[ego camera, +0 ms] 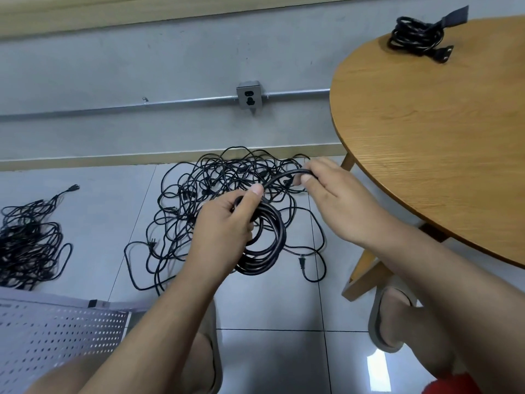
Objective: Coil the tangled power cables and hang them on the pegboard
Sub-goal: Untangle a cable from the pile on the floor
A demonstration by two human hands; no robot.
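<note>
**Coil half-made beside the counter**

Your left hand [227,220] grips the coil [267,245] just left of the counter [426,137], which holds its loops together. Your right hand [332,200] pinches the free strand, probably to feed the next loop. The tangled pile [227,172] lies on the floor below, left of the counter. A strapped bundle [414,38] rests on the counter. No container shows.
</note>
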